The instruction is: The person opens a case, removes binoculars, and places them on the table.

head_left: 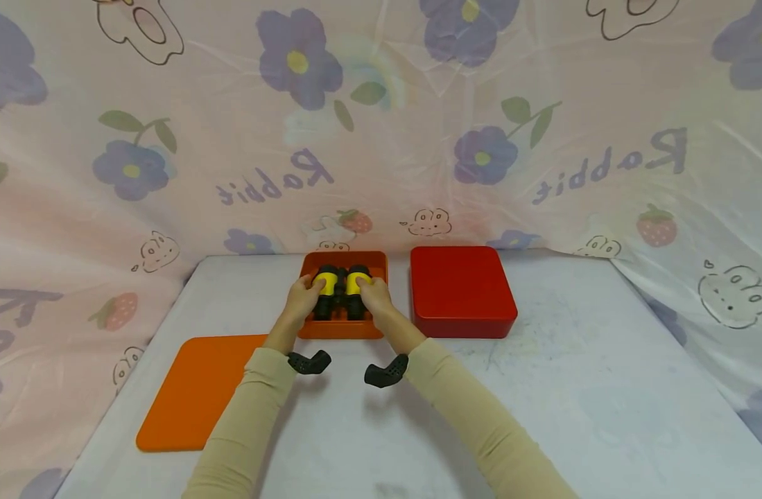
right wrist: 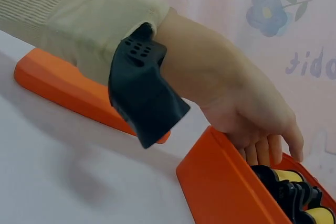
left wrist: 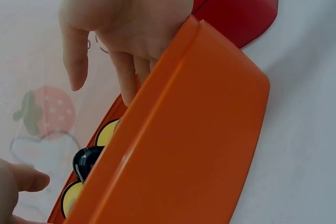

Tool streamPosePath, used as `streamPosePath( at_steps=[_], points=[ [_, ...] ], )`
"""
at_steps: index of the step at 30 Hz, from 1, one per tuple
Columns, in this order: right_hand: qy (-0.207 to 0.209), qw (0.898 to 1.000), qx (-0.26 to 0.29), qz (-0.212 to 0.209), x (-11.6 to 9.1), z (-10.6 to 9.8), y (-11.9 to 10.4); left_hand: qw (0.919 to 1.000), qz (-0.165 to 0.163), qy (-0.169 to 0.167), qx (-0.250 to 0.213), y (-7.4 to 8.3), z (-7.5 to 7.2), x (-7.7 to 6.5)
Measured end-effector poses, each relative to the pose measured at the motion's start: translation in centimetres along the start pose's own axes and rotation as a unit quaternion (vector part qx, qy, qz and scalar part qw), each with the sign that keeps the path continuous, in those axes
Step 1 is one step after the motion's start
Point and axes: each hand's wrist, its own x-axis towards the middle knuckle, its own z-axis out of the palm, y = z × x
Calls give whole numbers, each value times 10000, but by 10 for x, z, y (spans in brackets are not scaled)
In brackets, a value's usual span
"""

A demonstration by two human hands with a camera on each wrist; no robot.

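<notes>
Black binoculars (head_left: 340,291) with yellow bands lie in an orange box (head_left: 341,332) towards the back of the table. My left hand (head_left: 301,296) is at their left barrel and my right hand (head_left: 376,298) at the right one, thumbs over the yellow bands in the head view. In the right wrist view, the right hand (right wrist: 247,95) has its fingers down inside the box wall beside the binoculars (right wrist: 289,176), its thumb held apart above them. The left wrist view shows part of the left hand (left wrist: 16,184), thumb extended; its other fingers are mostly hidden.
A flat orange lid (head_left: 193,395) lies at the front left, partly under the left forearm. Right of the orange box stands a closed red box (head_left: 462,291). Black mounts (head_left: 387,373) stick out from both wrists. A patterned curtain (head_left: 381,138) hangs behind the white table (head_left: 574,388).
</notes>
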Motion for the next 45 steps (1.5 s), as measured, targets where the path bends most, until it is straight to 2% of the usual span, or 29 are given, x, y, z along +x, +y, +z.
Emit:
streamPosePath(
  at_steps=[7,19,27,45],
  points=[
    [12,9999,85,144,0,0,1,9999,-3,-119,90,-4,0,3],
    [-132,9995,42,273,2,2,0,9990,-377,-207,111,-2,-2,7],
    [-53,9992,-190,338,7,3,1,9992,-310,-173,201,-3,1,8],
    [288,9988,-142,367,9,9,2,9990,-262,-25,360,-2,5,5]
  ],
)
